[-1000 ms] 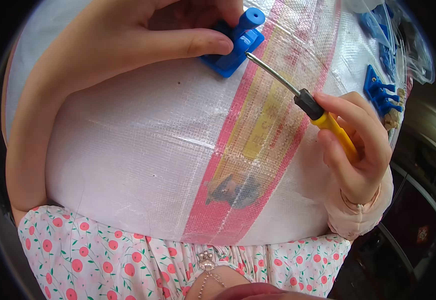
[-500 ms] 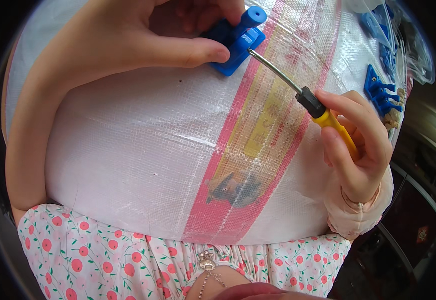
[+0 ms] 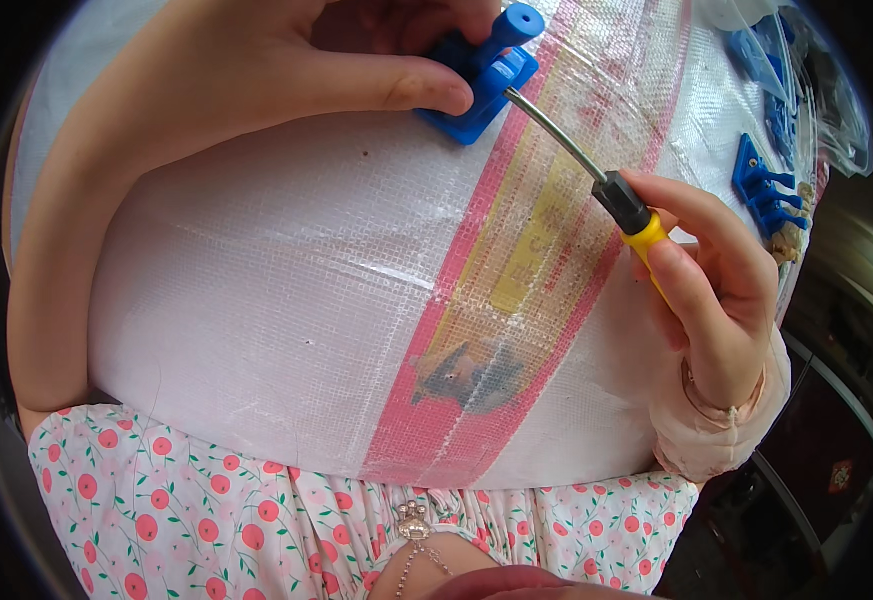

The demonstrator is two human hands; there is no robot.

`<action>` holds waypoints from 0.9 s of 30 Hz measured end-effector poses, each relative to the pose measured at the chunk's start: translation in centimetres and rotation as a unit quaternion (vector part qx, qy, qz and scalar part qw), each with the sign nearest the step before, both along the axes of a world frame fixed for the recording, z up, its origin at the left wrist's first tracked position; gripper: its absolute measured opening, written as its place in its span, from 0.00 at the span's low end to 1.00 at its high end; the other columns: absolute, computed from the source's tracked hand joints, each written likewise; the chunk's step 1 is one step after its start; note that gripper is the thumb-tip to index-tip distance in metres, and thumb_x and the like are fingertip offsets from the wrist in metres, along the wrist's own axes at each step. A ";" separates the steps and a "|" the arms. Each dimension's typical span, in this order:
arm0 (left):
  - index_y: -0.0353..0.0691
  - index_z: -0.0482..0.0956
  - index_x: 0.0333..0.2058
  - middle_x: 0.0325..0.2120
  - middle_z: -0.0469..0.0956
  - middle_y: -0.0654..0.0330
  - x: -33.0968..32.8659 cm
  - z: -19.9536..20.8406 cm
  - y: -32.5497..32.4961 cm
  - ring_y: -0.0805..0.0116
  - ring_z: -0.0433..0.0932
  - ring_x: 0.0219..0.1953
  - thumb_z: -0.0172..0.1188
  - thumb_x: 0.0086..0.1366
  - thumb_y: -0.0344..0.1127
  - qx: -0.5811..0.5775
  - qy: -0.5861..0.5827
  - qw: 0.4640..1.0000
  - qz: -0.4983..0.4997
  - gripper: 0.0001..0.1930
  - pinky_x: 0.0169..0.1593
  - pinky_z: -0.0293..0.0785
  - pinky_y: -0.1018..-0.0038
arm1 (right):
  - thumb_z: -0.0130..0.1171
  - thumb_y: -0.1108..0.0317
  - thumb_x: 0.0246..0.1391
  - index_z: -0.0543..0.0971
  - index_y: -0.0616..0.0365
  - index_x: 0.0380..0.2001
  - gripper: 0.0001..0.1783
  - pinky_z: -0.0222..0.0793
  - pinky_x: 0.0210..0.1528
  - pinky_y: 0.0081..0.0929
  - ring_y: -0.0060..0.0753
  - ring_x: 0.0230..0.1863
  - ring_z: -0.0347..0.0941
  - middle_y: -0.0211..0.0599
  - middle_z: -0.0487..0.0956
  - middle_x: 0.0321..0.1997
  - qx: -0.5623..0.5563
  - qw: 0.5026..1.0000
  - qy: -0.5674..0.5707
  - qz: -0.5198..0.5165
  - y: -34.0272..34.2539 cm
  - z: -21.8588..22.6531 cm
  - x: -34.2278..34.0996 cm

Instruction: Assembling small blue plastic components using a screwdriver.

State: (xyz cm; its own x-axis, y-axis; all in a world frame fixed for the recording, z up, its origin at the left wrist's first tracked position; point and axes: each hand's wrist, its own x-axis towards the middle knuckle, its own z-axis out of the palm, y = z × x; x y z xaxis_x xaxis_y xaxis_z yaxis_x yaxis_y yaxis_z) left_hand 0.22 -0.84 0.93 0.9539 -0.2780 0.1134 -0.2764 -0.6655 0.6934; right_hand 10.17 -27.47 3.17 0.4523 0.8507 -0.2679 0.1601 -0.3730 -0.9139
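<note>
Screwdriver [image 3: 617, 201] in your right hand [image 3: 721, 275] points at the blue part [image 3: 504, 66] your left hand [image 3: 356, 70] grips over the surface [image 3: 256, 270]; tip contact is unclear. Judge the part light, stiff plastic: hold its base.

I can read no words from here. The faded print [image 3: 516, 280] on the woven sheet [image 3: 256, 300] is too blurred.

Screwdriver [image 3: 618, 202] tip hidden, left fingers [image 3: 478, 18] cropped
</note>
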 end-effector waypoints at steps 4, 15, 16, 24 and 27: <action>0.38 0.72 0.26 0.23 0.72 0.61 0.0 -0.4 -0.2 0.72 0.70 0.22 0.69 0.52 0.33 -0.043 -0.006 0.999 -0.007 0.13 0.25 0.64 0.79 | 0.51 0.71 0.57 0.72 0.68 0.50 0.19 0.47 0.15 0.07 0.07 0.14 0.58 0.34 0.77 0.30 0.041 0.998 -0.050 0.025 0.0 -0.6 0.1; 0.37 0.71 0.25 0.22 0.71 0.61 -0.2 -0.8 -0.2 0.73 0.69 0.22 0.70 0.50 0.33 -0.052 0.005 0.999 0.011 0.14 0.25 0.64 0.78 | 0.50 0.67 0.59 0.73 0.66 0.49 0.18 0.45 0.14 0.07 0.09 0.16 0.60 0.32 0.75 0.28 -0.023 0.989 0.139 -0.046 0.3 -0.4 0.3; 0.37 0.71 0.25 0.22 0.70 0.61 -0.2 -0.8 -0.1 0.73 0.69 0.22 0.70 0.50 0.33 -0.054 -0.001 0.999 0.008 0.14 0.25 0.64 0.78 | 0.50 0.67 0.59 0.73 0.66 0.50 0.18 0.44 0.13 0.07 0.09 0.16 0.60 0.31 0.74 0.27 -0.023 0.986 0.159 -0.050 0.4 -0.5 0.3; 0.37 0.71 0.26 0.23 0.70 0.62 0.0 -1.5 0.2 0.73 0.68 0.23 0.69 0.52 0.32 -0.113 0.020 0.993 -0.005 0.12 0.26 0.63 0.78 | 0.47 0.64 0.60 0.71 0.64 0.49 0.18 0.43 0.13 0.07 0.09 0.18 0.58 0.30 0.70 0.27 -0.030 0.960 0.275 -0.033 0.3 -0.3 1.1; 0.37 0.73 0.28 0.23 0.70 0.62 -0.2 -0.6 0.1 0.72 0.68 0.23 0.67 0.53 0.32 -0.112 0.055 0.992 -0.003 0.11 0.27 0.62 0.77 | 0.48 0.63 0.59 0.72 0.64 0.47 0.18 0.43 0.13 0.07 0.09 0.18 0.58 0.31 0.71 0.31 -0.049 0.967 0.247 -0.034 0.3 -0.1 1.1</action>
State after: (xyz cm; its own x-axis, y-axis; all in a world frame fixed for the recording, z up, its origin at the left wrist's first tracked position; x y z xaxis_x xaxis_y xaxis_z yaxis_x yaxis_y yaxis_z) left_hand 0.05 -0.76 0.33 0.9626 -0.2625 0.0673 -0.1931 -0.4900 0.8500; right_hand 11.24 -27.20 3.03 0.3018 0.7838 -0.5428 -0.3153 -0.4553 -0.8327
